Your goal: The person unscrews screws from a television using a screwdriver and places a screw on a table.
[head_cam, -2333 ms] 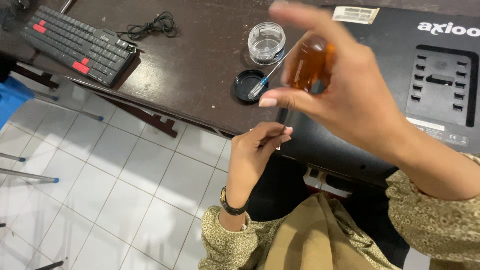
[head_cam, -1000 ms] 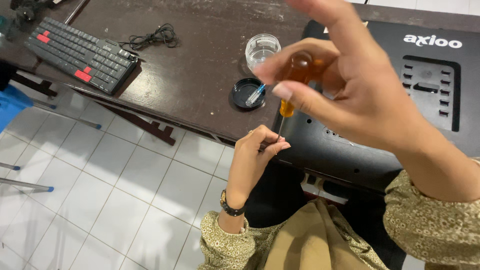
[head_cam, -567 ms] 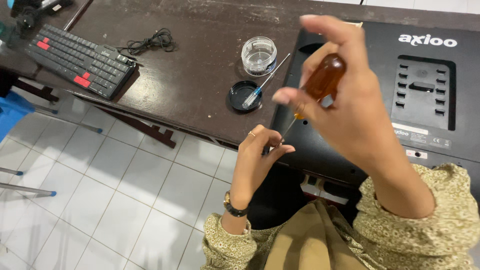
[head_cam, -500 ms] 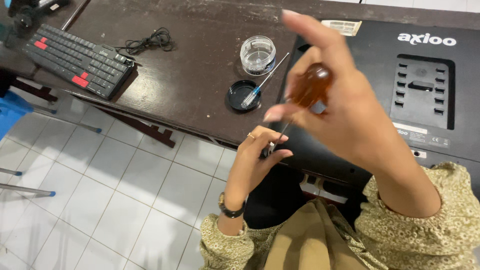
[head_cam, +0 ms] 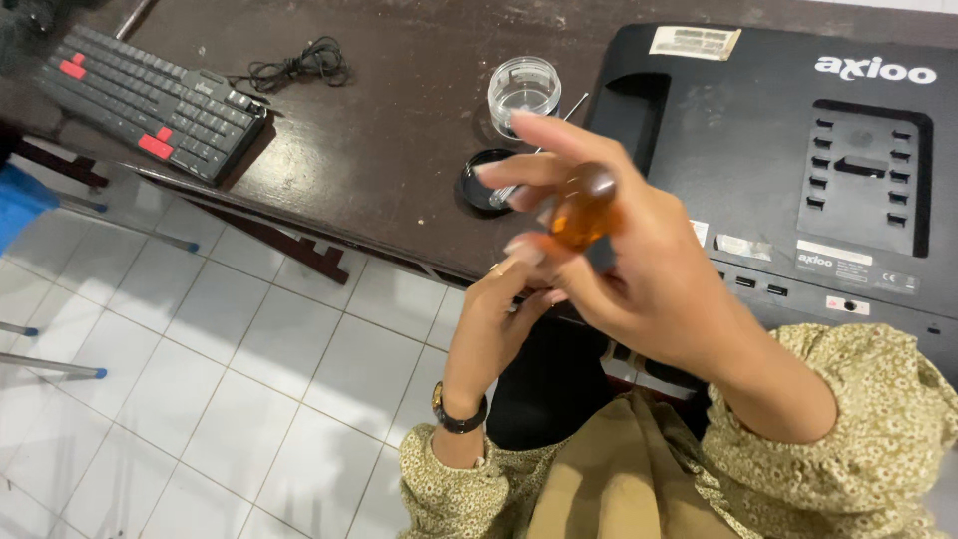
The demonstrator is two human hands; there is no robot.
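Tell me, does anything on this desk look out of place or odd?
Yes. The black monitor lies face down on the dark desk, its near edge past the desk's edge. The small jar is open, its black lid beside it. Nothing looks spilled.

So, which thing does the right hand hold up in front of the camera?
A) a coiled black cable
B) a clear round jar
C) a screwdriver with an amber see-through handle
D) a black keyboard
C: the right hand grips the amber handle of the screwdriver, while the keyboard, the clear jar and the cable all lie untouched on the dark table.
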